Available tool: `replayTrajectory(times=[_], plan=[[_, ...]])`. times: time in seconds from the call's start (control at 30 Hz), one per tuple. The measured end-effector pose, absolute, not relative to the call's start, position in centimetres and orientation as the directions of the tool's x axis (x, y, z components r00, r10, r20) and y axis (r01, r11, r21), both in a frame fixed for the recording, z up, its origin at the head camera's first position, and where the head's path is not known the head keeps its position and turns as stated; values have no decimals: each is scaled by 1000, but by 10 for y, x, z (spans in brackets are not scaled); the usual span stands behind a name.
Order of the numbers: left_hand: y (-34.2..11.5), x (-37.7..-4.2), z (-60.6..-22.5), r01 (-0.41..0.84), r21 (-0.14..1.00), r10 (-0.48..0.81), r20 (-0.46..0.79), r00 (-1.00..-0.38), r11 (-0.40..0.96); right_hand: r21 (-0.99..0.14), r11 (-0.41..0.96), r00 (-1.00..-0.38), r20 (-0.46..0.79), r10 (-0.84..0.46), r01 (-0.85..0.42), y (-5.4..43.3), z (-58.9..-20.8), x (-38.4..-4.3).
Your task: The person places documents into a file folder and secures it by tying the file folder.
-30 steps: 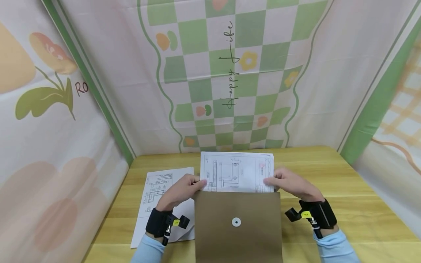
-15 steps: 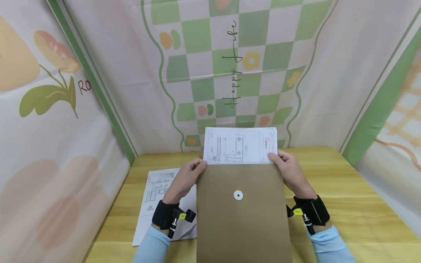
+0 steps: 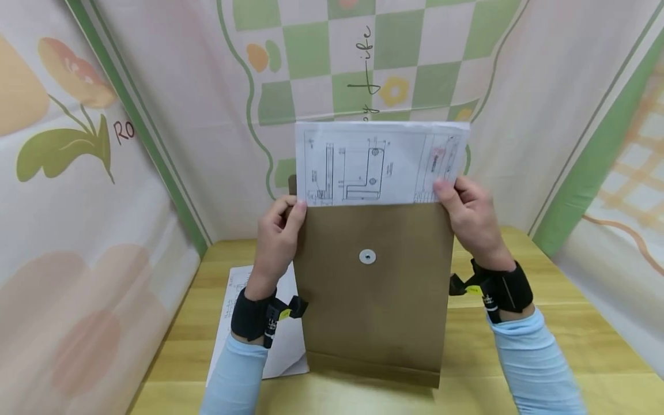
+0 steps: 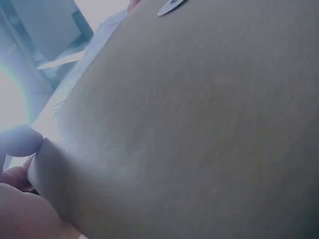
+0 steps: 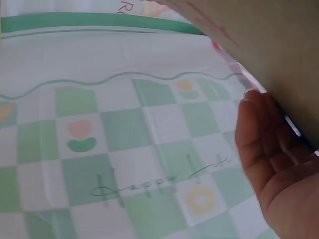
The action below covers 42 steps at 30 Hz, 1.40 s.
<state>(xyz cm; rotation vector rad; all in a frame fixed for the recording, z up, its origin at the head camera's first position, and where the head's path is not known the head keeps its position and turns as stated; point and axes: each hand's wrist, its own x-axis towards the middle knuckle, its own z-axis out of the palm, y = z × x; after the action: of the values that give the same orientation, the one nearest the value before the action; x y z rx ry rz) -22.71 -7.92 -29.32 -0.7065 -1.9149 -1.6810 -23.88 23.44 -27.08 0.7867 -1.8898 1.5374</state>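
A brown kraft document envelope [image 3: 373, 311] with a white button [image 3: 367, 256] is raised upright above the table. Printed sheets [image 3: 358, 167] with line drawings stick out of its top. My left hand [image 3: 275, 239] pinches the upper left edge, thumb in front where sheets and envelope meet. At the upper right, my right hand [image 3: 472, 225] grips the other side, its thumb pressing on the sheets. The left wrist view shows the envelope's front [image 4: 174, 124] close up, fingertips at its corner. In the right wrist view, curled fingers [image 5: 254, 124] lie behind the envelope [image 5: 279, 55].
Another printed paper [image 3: 282, 346] lies on the wooden table [image 3: 539, 346] at the left, partly behind my left forearm and the envelope. Patterned cloth [image 3: 311, 52] hangs at the back and on both sides.
Both hands have lifted the envelope with its sheets up and away from the table. Its bottom edge now shows, and the sheets overlap the back cloth.
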Motion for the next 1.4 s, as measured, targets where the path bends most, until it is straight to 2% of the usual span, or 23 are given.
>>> replayTrajectory(times=[0.13, 0.2, 0.27, 0.37, 0.5, 0.7, 0.93, 1.07, 1.2, 1.4], plan=[[-77, -225, -284, 749, 647, 20, 755, -656, 142, -598, 122, -611, 779, -143, -792, 238, -255, -237], [-77, -225, -285, 777, 610, 4, 786, -618, 158, -615, 127, -626, 747, -224, -778, 243, -252, -235], [-76, -226, -289, 783, 597, -8, 796, -605, 174, -634, 174, -654, 696, -299, -754, 249, -251, -234], [-74, -228, -297, 778, 602, -8, 792, -611, 182, -655, 263, -703, 626, -337, -709, 253, -255, -234], [-73, -233, -303, 757, 639, 5, 764, -645, 137, -693, 253, -737, 630, -244, -675, 246, -263, -235], [-67, -237, -305, 747, 662, -16, 749, -662, 66, -695, 136, -708, 692, -144, -706, 239, -271, -232], [-63, -242, -306, 742, 665, 13, 744, -668, 79, -692, 203, -719, 686, -113, -693, 243, -280, -228], [-63, -244, -307, 732, 679, 44, 731, -681, 57, -666, 225, -700, 702, -130, -711, 247, -284, -227], [-62, -245, -309, 726, 687, 60, 724, -687, 19, -649, 174, -670, 732, -122, -741, 248, -284, -226], [-61, -249, -306, 748, 664, 113, 741, -661, 22, -637, 149, -650, 757, -64, -757, 247, -283, -227]])
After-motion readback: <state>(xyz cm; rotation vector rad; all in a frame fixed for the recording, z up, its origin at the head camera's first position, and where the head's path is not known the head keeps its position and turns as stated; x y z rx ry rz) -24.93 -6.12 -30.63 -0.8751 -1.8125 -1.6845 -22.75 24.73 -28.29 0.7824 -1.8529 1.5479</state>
